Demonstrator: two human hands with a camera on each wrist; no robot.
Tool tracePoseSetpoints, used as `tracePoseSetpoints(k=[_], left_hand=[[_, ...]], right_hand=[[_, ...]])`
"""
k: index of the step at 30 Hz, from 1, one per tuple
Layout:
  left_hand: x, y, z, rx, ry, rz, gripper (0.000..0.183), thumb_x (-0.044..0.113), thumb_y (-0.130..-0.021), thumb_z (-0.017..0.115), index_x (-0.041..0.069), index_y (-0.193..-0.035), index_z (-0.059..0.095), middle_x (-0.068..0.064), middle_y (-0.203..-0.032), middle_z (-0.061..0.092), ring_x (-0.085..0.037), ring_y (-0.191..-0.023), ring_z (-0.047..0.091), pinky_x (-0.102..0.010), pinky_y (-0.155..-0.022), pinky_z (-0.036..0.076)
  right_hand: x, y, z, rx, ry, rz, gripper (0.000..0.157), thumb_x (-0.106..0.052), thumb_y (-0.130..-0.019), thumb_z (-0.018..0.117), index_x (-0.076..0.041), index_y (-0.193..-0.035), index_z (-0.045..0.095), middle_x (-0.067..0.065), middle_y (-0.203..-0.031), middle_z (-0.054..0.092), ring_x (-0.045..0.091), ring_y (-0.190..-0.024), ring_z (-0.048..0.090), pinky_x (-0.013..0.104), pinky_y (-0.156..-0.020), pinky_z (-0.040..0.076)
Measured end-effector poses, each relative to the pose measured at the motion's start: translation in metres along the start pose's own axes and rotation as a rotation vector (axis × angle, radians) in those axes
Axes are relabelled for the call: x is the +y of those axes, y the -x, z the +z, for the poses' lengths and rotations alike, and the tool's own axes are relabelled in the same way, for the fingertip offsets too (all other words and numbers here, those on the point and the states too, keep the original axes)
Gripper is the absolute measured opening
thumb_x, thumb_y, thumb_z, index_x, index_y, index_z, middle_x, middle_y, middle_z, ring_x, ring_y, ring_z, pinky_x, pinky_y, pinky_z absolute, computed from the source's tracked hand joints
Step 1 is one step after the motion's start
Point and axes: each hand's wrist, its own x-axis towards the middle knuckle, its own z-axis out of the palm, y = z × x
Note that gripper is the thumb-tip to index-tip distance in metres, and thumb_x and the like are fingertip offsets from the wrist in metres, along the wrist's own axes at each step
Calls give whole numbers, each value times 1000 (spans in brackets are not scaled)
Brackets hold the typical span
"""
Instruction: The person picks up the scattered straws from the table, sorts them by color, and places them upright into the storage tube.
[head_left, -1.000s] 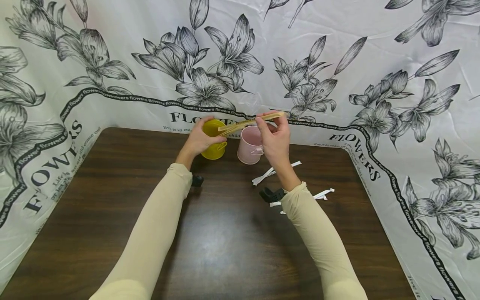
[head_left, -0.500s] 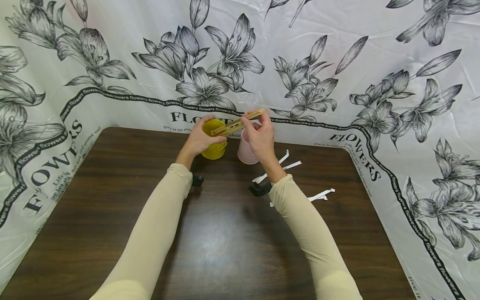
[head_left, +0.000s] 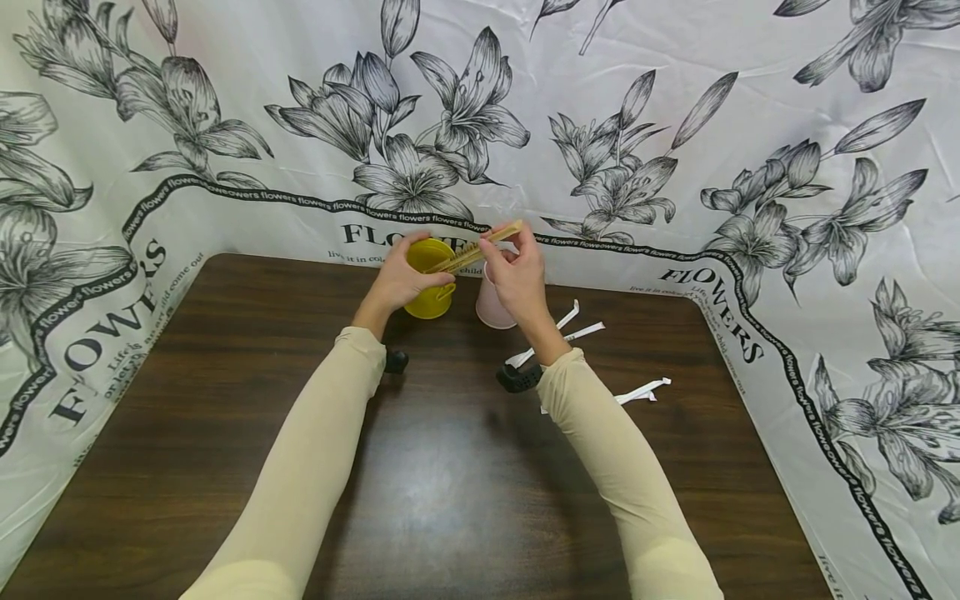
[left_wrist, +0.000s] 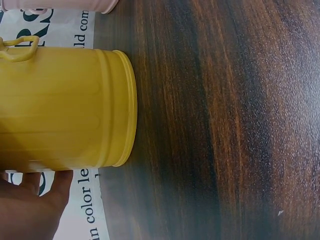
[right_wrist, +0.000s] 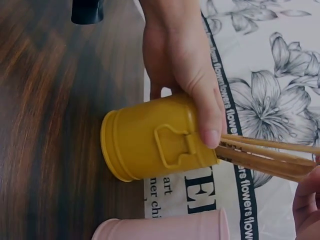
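Note:
My left hand (head_left: 396, 283) grips a small yellow metal bucket (head_left: 427, 305) at the back of the table, its thumb along the rim. The bucket stands upright, with a small handle on its side (right_wrist: 172, 145). A bunch of wooden chopsticks (right_wrist: 270, 162) with dark printed marks slants over the bucket, lower ends inside its mouth. The upper ends are pinched by my right hand (head_left: 519, 279). Beside the yellow bucket is a pink bucket (head_left: 492, 307), partly hidden behind the right hand. How deep the chopsticks reach is hidden.
Thin white paper-wrapped sticks lie on the dark wooden table (head_left: 420, 500) in two groups: a crossed pair (head_left: 566, 321) near the right wrist and others (head_left: 643, 392) further right, partly under the forearm. A white flower-printed cloth (head_left: 300, 108) hangs behind the table.
My right hand has moved left with the chopsticks, bringing their lower ends from above the yellow bucket's rim down into its mouth. The left hand and bucket have stayed put.

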Motion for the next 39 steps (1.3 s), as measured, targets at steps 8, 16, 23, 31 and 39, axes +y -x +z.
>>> tracePoseSetpoints(k=[8, 16, 23, 31, 39], left_hand=[[1, 0, 1, -3, 3, -3, 94, 38, -77, 90, 29, -155, 39, -10, -165, 28, -33, -143, 37, -55, -121, 32], [3, 1, -1, -18, -13, -4, 98, 44, -75, 90, 28, -156, 37, -10, -165, 27, -34, -141, 38, -55, -120, 33], [4, 0, -3, -34, 1, -21, 98, 42, -76, 90, 29, -156, 36, -10, -164, 28, -34, -139, 40, -54, -120, 35], [7, -2, -4, -40, -12, -31, 106, 39, -77, 89, 26, -160, 24, -13, -164, 27, -35, -143, 37, -54, -123, 30], [10, 1, -5, -39, -113, -17, 105, 48, -77, 88, 24, -159, 28, -14, -167, 21, -37, -148, 28, -59, -123, 28]], right_hand=[[-14, 12, -22, -25, 174, 42, 32, -18, -96, 72, -8, -122, 57, -3, -114, 64, 1, -70, 65, 19, -54, 45], [-14, 48, -82, -165, 477, 113, 38, -26, -94, 75, -10, -125, 61, 2, -79, 58, 8, -54, 44, 22, -49, 38], [4, 98, -152, -422, 758, 297, 29, -27, -94, 74, -12, -118, 66, 9, -93, 70, 11, -68, 56, 26, -61, 46], [38, 136, -206, -508, 867, 382, 30, -21, -89, 79, -7, -114, 69, 15, -105, 69, 11, -68, 53, 25, -62, 45], [59, 146, -212, -510, 869, 267, 13, -11, -86, 81, -11, -96, 73, 10, -100, 62, 16, -86, 49, 25, -74, 43]])
